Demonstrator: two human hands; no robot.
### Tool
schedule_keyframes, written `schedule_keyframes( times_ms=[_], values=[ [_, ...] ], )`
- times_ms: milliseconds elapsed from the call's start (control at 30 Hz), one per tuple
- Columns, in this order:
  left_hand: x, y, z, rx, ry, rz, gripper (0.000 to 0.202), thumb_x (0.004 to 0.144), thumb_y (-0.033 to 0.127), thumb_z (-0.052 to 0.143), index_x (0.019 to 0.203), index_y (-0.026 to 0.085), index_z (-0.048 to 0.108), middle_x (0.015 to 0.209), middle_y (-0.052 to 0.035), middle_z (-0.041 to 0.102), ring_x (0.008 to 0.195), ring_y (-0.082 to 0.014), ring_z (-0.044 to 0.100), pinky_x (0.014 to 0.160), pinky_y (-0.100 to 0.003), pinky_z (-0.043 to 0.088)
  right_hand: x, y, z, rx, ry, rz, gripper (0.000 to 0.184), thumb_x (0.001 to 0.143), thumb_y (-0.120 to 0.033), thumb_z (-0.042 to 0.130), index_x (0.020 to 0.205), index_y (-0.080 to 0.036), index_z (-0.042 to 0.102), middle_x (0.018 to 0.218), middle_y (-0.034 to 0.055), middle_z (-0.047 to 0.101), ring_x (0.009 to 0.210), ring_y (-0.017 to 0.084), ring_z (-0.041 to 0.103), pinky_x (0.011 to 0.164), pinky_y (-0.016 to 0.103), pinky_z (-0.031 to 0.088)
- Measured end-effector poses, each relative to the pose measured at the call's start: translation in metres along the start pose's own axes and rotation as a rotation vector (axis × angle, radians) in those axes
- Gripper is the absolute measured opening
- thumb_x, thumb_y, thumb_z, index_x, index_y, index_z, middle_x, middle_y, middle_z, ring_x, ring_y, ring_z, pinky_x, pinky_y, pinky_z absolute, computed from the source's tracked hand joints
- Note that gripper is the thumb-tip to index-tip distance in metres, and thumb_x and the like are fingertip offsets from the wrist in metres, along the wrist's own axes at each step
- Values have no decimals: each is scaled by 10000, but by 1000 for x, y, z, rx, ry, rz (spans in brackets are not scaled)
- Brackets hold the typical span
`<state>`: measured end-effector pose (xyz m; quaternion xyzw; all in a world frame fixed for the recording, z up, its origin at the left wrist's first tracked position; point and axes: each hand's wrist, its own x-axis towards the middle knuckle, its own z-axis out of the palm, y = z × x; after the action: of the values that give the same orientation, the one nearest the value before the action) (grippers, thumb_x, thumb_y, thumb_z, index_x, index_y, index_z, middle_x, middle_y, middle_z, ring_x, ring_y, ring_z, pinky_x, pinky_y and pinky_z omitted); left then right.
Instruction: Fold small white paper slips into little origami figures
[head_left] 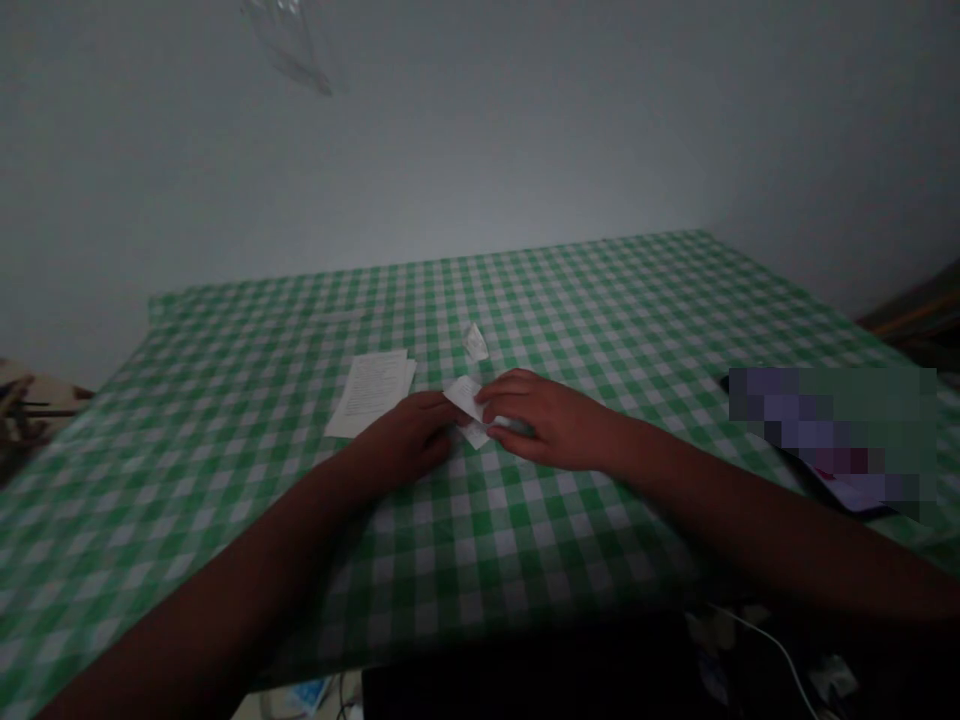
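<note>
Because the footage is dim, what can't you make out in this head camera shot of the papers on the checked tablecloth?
Head view:
Folded paper: the left hand and right hand hide most of it.
Stack of printed sheets: text too small to read.
Object at right: hidden by a pixelated patch.
Dark shape: too dark, cut off by the bottom edge.
Clear plastic item: blurred, cut off by the top edge.

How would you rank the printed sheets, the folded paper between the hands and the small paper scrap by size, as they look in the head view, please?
1. Printed sheets
2. Folded paper, partly covered, so less certain
3. Paper scrap
</note>
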<state>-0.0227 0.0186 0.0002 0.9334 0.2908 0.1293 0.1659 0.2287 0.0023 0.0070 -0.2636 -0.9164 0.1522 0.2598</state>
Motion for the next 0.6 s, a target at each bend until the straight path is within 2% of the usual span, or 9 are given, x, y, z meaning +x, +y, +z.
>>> schedule_keyframes(
  times_ms=[100, 267, 433, 600],
  values=[
    [2, 3, 1, 81, 38, -32, 260, 888, 186, 536, 1123, 180, 647, 1119, -93, 647, 1096, -250, 557, 979, -432, 461, 0, 2, -4, -21, 6, 3, 227, 951, -185, 487, 1109, -196, 649, 1198, 101, 666, 1156, 225, 578, 1016, 458, 445],
    [1, 17, 1, 220, -26, -122, 312, 888, 213, 536, 1181, 204, 642, 1215, -92, 611, 1087, -270, 566, 949, -479, 442, -1, 5, -7, -30, -6, 17, 319, 902, -100, 472, 1151, -153, 664, 1250, 148, 648, 1203, 247, 561, 1028, 483, 444],
    [-3, 24, 0, 206, -72, -66, 427, 879, 163, 506, 1299, 221, 558, 1389, -99, 542, 1248, -289, 520, 1021, -500, 401, -2, 9, -7, -6, -26, 17, 396, 885, -69, 453, 1214, -182, 643, 1290, 113, 641, 1240, 234, 542, 1056, 494, 426],
    [-3, 25, -2, 183, -72, -29, 446, 888, 157, 495, 1326, 229, 534, 1433, -95, 521, 1280, -289, 516, 1072, -524, 376, -1, 8, -10, -25, -49, 26, 387, 890, -78, 473, 1218, -178, 653, 1264, 106, 664, 1221, 240, 555, 1054, 491, 441]
  ],
)
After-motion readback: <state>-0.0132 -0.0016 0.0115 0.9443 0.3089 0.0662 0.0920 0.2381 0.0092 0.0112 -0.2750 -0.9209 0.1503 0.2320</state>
